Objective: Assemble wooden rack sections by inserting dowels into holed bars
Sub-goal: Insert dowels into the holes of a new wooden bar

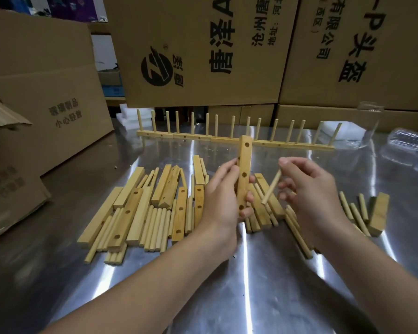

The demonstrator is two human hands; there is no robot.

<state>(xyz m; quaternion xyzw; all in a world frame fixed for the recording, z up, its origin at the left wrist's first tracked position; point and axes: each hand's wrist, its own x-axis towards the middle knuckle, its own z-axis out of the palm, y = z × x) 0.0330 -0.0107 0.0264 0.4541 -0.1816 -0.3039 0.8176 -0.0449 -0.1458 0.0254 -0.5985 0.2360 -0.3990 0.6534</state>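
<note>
Holed bar (243,174): held upright above the metal table (227,285), clear of the parts pile, holes faced toward the viewer so that a target can be seen. It is gripped by the left hand (221,201), fingers curled round its lower half.
Dowel (271,187): pinched at its upper end by the right hand (307,189), slanted down toward the bar's lower part; tip near but apart from it. Insertion is judged not yet begun.
Loose bars and dowels (143,210): heaped flat within reach of both hands, presumably as stock.
Finished sections (234,138): ranged in a row behind, dowels upright, apparently set aside as done.
Cardboard boxes (203,56): stacked behind and to the left.
Clear bottle (408,144): lying at right.
</note>
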